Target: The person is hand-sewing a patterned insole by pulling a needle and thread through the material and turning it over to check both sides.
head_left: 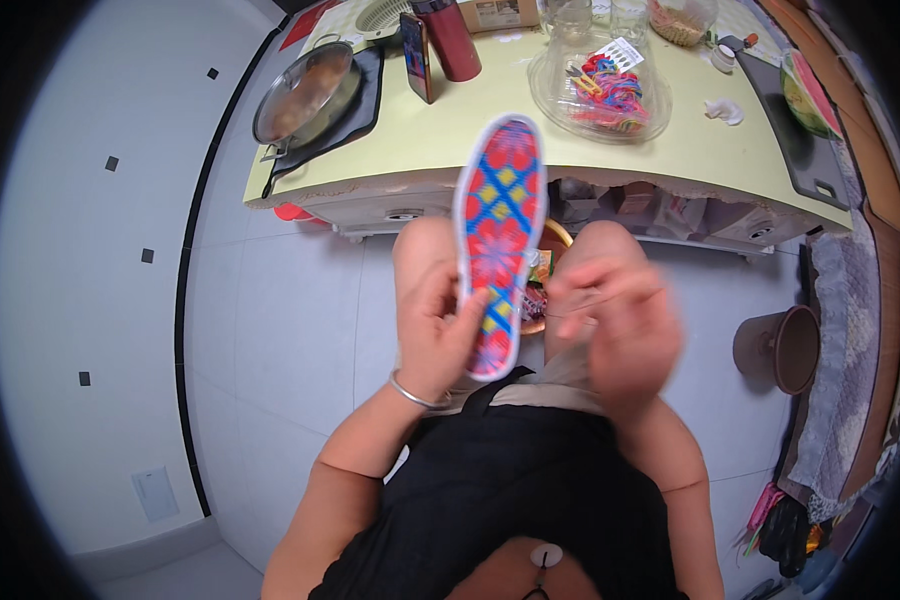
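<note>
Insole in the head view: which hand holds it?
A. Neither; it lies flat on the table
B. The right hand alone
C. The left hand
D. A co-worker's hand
C: the left hand grips the lower end of the insole, which stands raised in front of the table, while the blurred right hand is beside it, apparently not gripping it.
</note>
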Motion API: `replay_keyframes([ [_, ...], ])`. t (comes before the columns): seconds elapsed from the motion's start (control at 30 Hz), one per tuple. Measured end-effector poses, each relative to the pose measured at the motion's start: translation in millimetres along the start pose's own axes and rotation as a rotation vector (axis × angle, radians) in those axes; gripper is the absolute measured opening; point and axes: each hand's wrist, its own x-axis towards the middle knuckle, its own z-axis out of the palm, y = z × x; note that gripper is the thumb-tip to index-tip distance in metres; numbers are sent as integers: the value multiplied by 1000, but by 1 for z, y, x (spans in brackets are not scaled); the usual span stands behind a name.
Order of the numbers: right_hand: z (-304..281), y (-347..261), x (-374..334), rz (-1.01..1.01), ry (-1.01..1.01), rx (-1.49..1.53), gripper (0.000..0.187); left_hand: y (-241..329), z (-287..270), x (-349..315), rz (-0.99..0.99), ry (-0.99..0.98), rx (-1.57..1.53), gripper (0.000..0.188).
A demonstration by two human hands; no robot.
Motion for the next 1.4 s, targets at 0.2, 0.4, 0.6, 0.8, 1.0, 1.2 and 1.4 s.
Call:
replay_keyframes([
  [0.2, -267, -52, 7, 62, 776, 630, 10, -14, -130, 22, 372, 529, 781, 18],
  [0.4, -625, -139, -127, -122, 1209, 210, 11, -31, -183, 35, 298, 608, 574, 12],
  [0.6, -211, -14, -19, 127, 771, -382, 19, -2, -62, 13, -88, 212, -165, 17],
  [0.8, -12, 13, -13, -110, -94, -754, 9, 20, -14, -5, -167, -33, -280, 11],
  [1.0, 11, 33, -15, -231, -225, -762, 17, 26, -8, -11, -183, -81, -327, 10],
  [1.2, 11, 28, -15, -220, -248, -783, 16, 23, -11, -11, -189, -62, -338, 11],
  [1.4, 15, 30, -15, -241, -270, -772, 15, 22, -10, -12, -191, -56, -365, 11],
])
